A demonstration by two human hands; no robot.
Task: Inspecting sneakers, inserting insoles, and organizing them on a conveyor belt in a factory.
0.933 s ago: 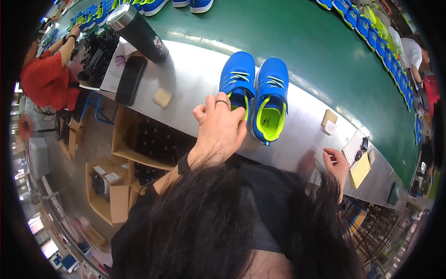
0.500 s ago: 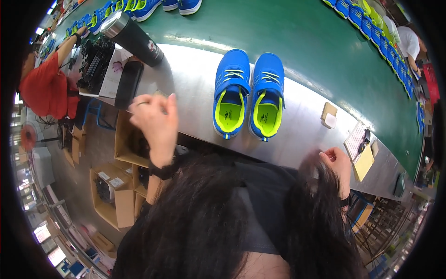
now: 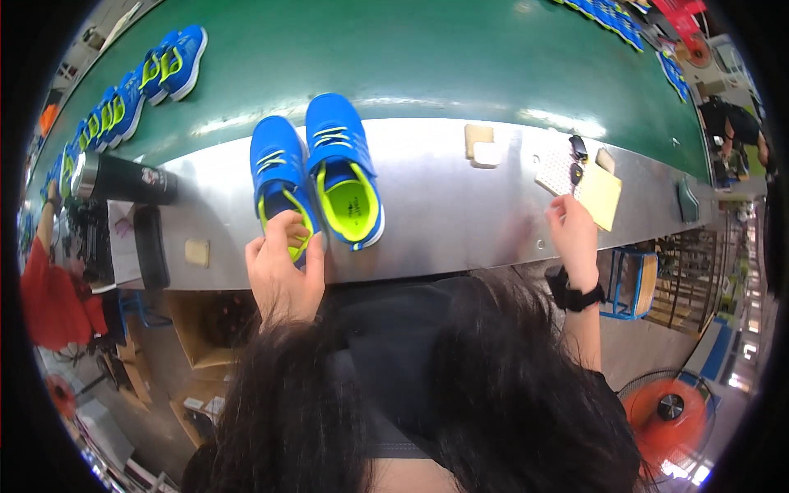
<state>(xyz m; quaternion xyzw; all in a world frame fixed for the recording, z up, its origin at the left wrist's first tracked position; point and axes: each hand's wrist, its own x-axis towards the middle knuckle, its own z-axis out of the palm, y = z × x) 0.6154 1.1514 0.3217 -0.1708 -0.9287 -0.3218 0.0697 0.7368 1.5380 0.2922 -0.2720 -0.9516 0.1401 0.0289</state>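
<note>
A pair of blue sneakers with lime linings stands on the metal ledge, toes pointing away from me: the left sneaker [image 3: 277,160] and the right sneaker [image 3: 339,135]. My left hand [image 3: 288,271] is over the heel of the left sneaker, hiding part of its opening; its fingers are bent and the thumb stands apart. To the right, my right hand [image 3: 573,234] hovers by the near edge of a dotted white sheet [image 3: 559,171] and a yellow pad [image 3: 602,197]. Its fingertips are pinched together, and whatever they may hold is too small to make out.
Dark keys [image 3: 578,149] lie on the sheet. Tan and white blocks [image 3: 479,141] sit mid-ledge. Leftward are a black tumbler [image 3: 123,181], a dark case [image 3: 151,246] and a tan square [image 3: 197,252]. More sneakers [image 3: 182,62] line the green belt [image 3: 370,49]. A person in red [image 3: 62,287] is at left.
The view has swung to the right. My left hand has come from beside the dark case to the left sneaker's heel. My right hand is now beside the dotted sheet and yellow pad.
</note>
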